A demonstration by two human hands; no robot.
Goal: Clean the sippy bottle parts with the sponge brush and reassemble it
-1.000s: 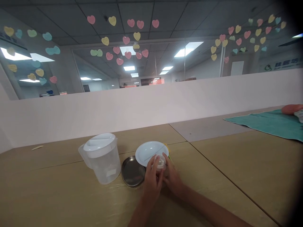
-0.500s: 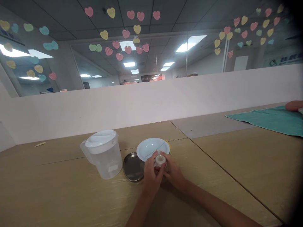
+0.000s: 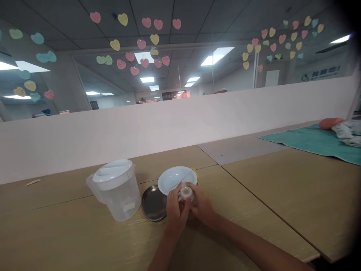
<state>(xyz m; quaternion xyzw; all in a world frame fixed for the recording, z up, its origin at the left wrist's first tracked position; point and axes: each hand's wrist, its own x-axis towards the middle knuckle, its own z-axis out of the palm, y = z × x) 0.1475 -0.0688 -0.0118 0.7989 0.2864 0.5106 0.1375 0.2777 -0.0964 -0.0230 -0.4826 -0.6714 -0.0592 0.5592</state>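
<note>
Between both hands is a baby bottle (image 3: 186, 192), seen from above, with a white collar ring and a clear teat on top. My left hand (image 3: 175, 210) wraps its near left side, the thumb close to the collar. From the right, my right hand (image 3: 203, 206) closes its fingers around the same bottle. The bottle's lower body is hidden by my hands. Just beyond them lies a pale blue-white bowl (image 3: 169, 181) with a thin straight piece across it. A round-cornered dark metal tray (image 3: 153, 203) touches or nearly touches the bowl on the left.
A clear plastic pitcher (image 3: 121, 201) with a white lid stands left of the tray. Something yellow (image 3: 196, 174) peeks out behind the bowl. At the far right, a green towel (image 3: 307, 141) carries a rounded pinkish object (image 3: 330, 123) and white patterned cloth (image 3: 349, 131). A low white wall (image 3: 141, 128) backs the table.
The view has turned slightly right, so everything sits further left and more of the towel shows. Both hands keep their hold on the bottle, with little visible change in grip.
</note>
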